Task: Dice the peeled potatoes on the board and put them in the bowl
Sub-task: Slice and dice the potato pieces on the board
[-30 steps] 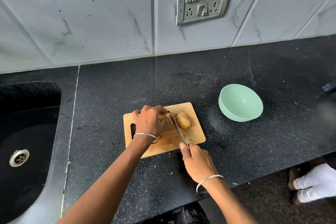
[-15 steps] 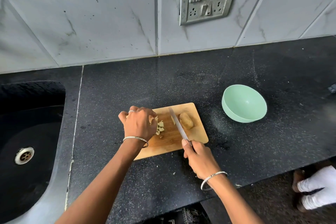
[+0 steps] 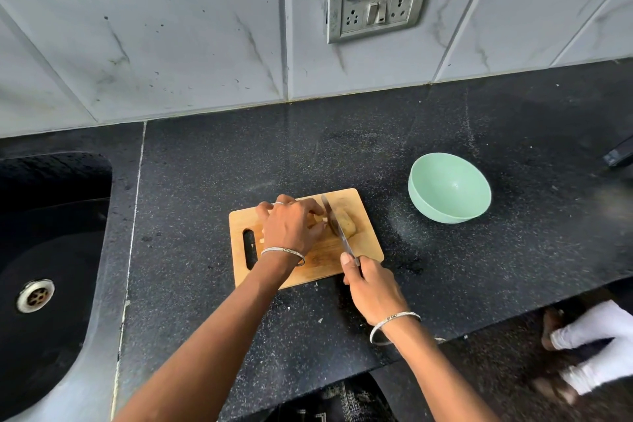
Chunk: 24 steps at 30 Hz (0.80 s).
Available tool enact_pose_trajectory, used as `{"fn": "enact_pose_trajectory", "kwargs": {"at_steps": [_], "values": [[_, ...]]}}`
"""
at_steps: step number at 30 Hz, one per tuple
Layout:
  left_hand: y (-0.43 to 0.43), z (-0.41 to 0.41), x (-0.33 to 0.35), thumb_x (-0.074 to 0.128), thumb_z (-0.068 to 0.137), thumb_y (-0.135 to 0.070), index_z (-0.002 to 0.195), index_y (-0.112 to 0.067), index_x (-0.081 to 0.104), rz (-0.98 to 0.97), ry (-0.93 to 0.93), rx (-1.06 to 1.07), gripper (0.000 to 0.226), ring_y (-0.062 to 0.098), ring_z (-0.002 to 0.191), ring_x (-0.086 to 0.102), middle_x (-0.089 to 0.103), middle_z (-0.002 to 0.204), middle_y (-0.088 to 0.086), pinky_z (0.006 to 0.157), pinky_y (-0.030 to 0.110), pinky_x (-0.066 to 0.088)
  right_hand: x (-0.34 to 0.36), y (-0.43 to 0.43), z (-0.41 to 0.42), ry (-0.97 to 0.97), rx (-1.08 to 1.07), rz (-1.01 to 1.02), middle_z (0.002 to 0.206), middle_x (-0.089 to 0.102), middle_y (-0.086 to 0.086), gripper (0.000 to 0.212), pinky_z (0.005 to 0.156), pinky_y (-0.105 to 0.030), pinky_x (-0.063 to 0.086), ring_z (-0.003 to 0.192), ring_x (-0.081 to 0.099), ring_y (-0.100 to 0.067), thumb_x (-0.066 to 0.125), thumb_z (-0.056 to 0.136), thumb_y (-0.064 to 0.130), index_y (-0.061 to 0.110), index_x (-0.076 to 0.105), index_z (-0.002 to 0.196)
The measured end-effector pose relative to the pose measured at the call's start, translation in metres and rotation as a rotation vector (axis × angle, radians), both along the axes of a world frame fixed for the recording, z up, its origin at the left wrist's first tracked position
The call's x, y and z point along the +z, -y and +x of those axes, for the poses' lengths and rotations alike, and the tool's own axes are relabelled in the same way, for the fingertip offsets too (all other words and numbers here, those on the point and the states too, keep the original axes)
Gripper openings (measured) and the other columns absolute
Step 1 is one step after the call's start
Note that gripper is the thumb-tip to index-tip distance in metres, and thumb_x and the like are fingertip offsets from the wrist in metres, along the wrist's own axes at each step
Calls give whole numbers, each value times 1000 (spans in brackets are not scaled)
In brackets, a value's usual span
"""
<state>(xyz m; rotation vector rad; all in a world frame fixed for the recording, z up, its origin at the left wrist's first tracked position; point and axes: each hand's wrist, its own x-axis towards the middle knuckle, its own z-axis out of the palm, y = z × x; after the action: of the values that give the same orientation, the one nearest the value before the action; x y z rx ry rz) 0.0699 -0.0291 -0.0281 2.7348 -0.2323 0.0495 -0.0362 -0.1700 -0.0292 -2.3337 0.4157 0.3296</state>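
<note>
Potato [image 3: 346,225] sits on the wooden cutting board [image 3: 368,243], toward its far right part, with the knife [image 3: 337,231] blade lying across its left side. We see the left hand [image 3: 294,227] curled palm-down on the board just left of the blade, fingers bent over pale potato pieces [image 3: 319,220]; whether it pinches them we cannot tell. The right hand [image 3: 375,291] is closed around the knife handle at the board's near right edge. The green bowl [image 3: 449,188] stands on the dark counter [image 3: 205,181] right of the board, apart from it, nothing visible inside. A sink [image 3: 51,250] is at far left.
</note>
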Motion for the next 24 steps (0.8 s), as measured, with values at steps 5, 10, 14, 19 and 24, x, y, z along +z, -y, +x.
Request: {"fn": "enact_pose_trajectory", "kwargs": {"at_steps": [5, 10, 14, 19, 24], "values": [[-6, 1, -4, 65, 77, -53, 96, -38, 66, -33, 26, 3, 25, 11, 111, 50, 68, 82, -12, 94, 42, 22, -1, -3, -1, 2, 25, -15, 95, 68, -5, 53, 80, -38, 46, 89, 61, -28, 28, 98, 57, 16, 59, 92], [-12, 3, -10, 69, 76, -53, 96, -38, 65, -73, 26, 0, 25, 10, 108, 50, 68, 85, -14, 92, 41, 22, -4, -5, -1, -8, 40, -20, 95, 68, -6, 52, 82, -41, 48, 89, 62, -30, 28, 98, 58, 16, 58, 91], [-12, 4, -11, 70, 75, -54, 95, -40, 64, -92, 13, 7, 25, 9, 109, 50, 68, 87, -16, 92, 41, 21, -1, -4, -1, -3, 43, -39, 93, 69, -5, 51, 81, -40, 47, 90, 62, -30, 29, 99, 57, 16, 59, 90], [-9, 5, -12, 70, 76, -53, 97, -39, 64, -75, 23, -6, 26, 8, 110, 51, 69, 90, -16, 93, 40, 19, 4, -4, -5, -8, 43, -31, 90, 67, -6, 51, 79, -39, 47, 87, 61, -30, 30, 99, 56, 15, 59, 88], [-11, 5, -16, 70, 77, -52, 99, -38, 65, -70, 39, -14, 27, 8, 108, 52, 68, 94, -16, 94, 40, 20, 5, 0, -7, -65, 25, -20, 91, 66, -8, 52, 85, -41, 47, 90, 61, -31, 31, 99, 56, 14, 60, 87]]}}
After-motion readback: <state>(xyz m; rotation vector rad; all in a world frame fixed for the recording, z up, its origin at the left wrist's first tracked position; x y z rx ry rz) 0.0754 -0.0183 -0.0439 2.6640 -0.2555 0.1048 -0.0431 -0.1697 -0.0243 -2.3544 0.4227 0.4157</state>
